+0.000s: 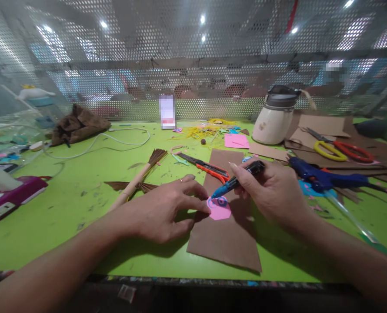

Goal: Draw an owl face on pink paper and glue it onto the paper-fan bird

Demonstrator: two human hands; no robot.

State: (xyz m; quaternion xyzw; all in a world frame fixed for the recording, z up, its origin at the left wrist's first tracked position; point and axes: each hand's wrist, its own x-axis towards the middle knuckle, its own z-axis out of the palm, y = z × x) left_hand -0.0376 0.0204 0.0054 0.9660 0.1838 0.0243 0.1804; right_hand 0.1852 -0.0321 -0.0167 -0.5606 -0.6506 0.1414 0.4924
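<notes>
My right hand (271,189) is closed round a blue marker (232,184), its tip down on a small pink paper piece (222,213). Blue curved lines and a ring are drawn on that paper. It lies on a strip of brown cardboard (226,248). The fingertips of my left hand (170,206) press on the paper's left edge; the fingers are stretched out and hold nothing. Just beyond the paper rests an orange utility knife (209,167). To the left of it lies a rolled paper stick (133,184) with a fringed brown end.
At the right are a blue glue gun (327,174), scissors (343,150) on cardboard and a cream jug (275,115). A purple power strip (17,198), white cable (111,135) and brown cloth (79,124) are left. A phone (167,112) stands by the perforated screen (200,78).
</notes>
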